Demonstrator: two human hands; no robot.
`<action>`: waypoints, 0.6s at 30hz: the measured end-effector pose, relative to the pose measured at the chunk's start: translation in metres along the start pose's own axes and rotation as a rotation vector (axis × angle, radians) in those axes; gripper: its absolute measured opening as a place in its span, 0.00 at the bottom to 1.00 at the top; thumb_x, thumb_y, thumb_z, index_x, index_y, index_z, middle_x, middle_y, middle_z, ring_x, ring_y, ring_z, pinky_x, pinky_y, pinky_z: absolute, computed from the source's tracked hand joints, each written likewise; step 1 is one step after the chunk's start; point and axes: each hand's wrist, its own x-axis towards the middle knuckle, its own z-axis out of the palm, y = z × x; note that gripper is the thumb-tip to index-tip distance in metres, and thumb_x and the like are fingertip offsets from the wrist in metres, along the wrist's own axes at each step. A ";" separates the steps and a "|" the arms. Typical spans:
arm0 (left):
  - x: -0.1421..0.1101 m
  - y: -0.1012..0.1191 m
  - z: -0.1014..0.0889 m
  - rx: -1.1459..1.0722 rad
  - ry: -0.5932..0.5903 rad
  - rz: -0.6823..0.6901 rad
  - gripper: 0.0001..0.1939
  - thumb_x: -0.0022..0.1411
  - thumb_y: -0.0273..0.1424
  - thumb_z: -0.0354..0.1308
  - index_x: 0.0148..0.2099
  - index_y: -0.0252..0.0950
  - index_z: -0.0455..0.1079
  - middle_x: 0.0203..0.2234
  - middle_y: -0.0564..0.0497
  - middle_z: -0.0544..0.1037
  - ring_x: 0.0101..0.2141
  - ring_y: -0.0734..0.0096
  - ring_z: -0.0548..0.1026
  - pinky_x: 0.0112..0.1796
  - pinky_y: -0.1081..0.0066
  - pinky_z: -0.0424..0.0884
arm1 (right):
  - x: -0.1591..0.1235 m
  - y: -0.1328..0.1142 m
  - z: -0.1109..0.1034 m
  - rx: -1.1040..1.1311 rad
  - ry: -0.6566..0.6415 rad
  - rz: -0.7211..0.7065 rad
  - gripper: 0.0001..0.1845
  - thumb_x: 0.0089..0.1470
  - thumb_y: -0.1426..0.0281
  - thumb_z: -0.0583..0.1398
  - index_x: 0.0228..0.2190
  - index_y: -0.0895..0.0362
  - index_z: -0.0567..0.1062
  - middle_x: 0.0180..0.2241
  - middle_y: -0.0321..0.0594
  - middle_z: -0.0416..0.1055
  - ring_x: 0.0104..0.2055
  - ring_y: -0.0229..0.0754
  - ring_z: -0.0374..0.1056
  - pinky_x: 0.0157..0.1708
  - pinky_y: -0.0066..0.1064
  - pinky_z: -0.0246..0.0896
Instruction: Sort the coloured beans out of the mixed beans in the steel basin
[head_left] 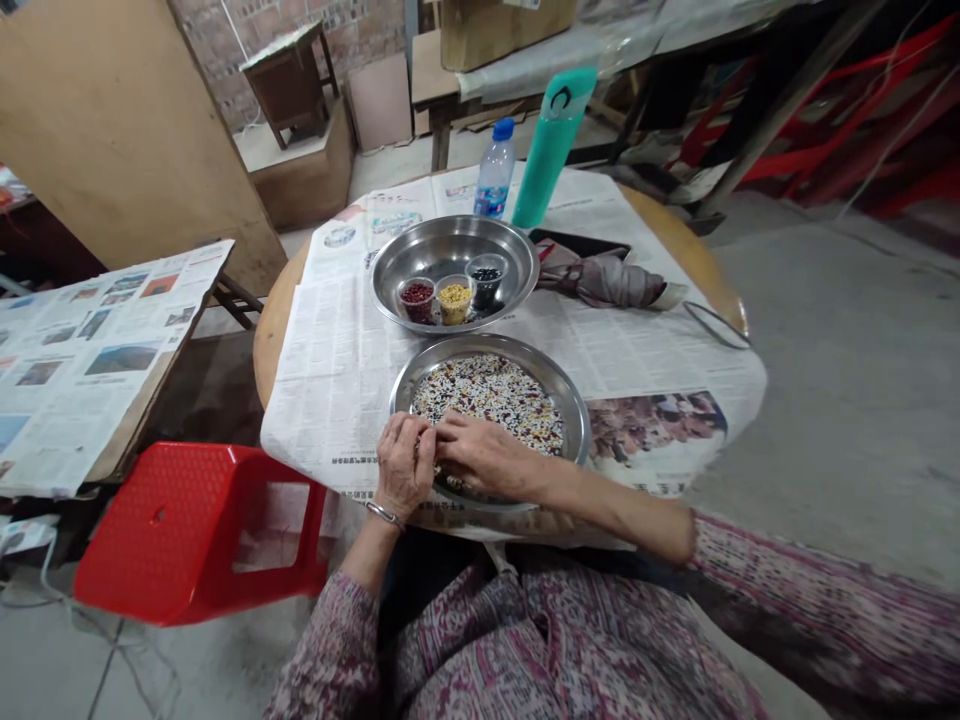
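Mixed beans and grains (499,392), white, dark red, yellow and black, lie spread in a shallow steel basin (576,425) at the table's near edge. At its left rim my left hand (405,462), with a bracelet at the wrist, has its fingers curled together. My right hand (484,455) reaches across the basin, and its bent fingers meet the left ones. Whatever lies between the fingertips is hidden. Behind, a second steel basin (390,262) holds a cup of red beans (417,298), a cup of yellow grains (454,298) and a cup of black beans (486,278).
Newspaper (322,350) covers the round table. A water bottle (495,170), a teal bottle-shaped item (551,150) and a folded umbrella (607,275) stand or lie beyond the basins. A red plastic stool (172,530) is at the left, beside another newspaper-covered table (105,360).
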 end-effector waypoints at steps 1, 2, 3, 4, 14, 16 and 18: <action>0.000 0.000 0.000 -0.005 0.000 0.003 0.10 0.71 0.28 0.46 0.37 0.37 0.65 0.31 0.49 0.72 0.36 0.67 0.69 0.40 0.66 0.68 | 0.001 0.007 -0.003 -0.053 0.007 0.012 0.10 0.59 0.74 0.55 0.37 0.57 0.78 0.40 0.46 0.73 0.44 0.46 0.64 0.45 0.40 0.64; 0.000 0.000 0.000 -0.010 -0.002 0.006 0.10 0.71 0.28 0.46 0.36 0.37 0.65 0.31 0.49 0.72 0.36 0.67 0.69 0.40 0.66 0.68 | 0.002 0.015 -0.007 -0.096 0.026 0.039 0.11 0.61 0.73 0.55 0.38 0.57 0.78 0.41 0.47 0.73 0.45 0.46 0.63 0.46 0.40 0.64; 0.001 0.000 0.000 -0.014 -0.005 0.009 0.10 0.71 0.28 0.46 0.36 0.37 0.65 0.31 0.49 0.72 0.36 0.67 0.69 0.40 0.66 0.68 | 0.002 0.025 -0.011 -0.132 0.055 0.081 0.12 0.62 0.72 0.54 0.38 0.57 0.78 0.42 0.47 0.73 0.46 0.47 0.63 0.47 0.41 0.64; 0.001 0.000 0.000 -0.018 -0.008 0.011 0.10 0.71 0.28 0.46 0.36 0.37 0.65 0.30 0.49 0.72 0.36 0.67 0.69 0.40 0.66 0.68 | 0.001 0.035 -0.015 -0.171 0.086 0.136 0.13 0.62 0.70 0.54 0.39 0.57 0.78 0.44 0.48 0.73 0.48 0.48 0.63 0.48 0.42 0.63; 0.002 0.002 0.000 -0.012 -0.014 0.005 0.11 0.71 0.29 0.46 0.35 0.37 0.65 0.30 0.49 0.72 0.34 0.67 0.69 0.39 0.66 0.68 | -0.055 0.035 -0.038 -0.039 -0.036 0.160 0.12 0.61 0.67 0.56 0.44 0.55 0.76 0.45 0.46 0.71 0.48 0.47 0.67 0.47 0.40 0.65; 0.002 0.003 -0.001 -0.011 -0.011 0.008 0.11 0.71 0.29 0.46 0.35 0.37 0.65 0.29 0.49 0.72 0.34 0.68 0.69 0.38 0.66 0.68 | -0.062 0.020 -0.044 0.025 -0.124 0.130 0.11 0.62 0.70 0.55 0.40 0.55 0.77 0.40 0.44 0.72 0.43 0.44 0.68 0.42 0.35 0.65; 0.002 0.003 0.000 -0.012 -0.007 0.016 0.11 0.71 0.29 0.45 0.35 0.37 0.64 0.29 0.49 0.72 0.34 0.67 0.69 0.38 0.66 0.67 | -0.064 0.008 -0.048 0.069 -0.204 0.124 0.12 0.61 0.75 0.54 0.35 0.54 0.77 0.34 0.40 0.73 0.37 0.40 0.69 0.37 0.31 0.64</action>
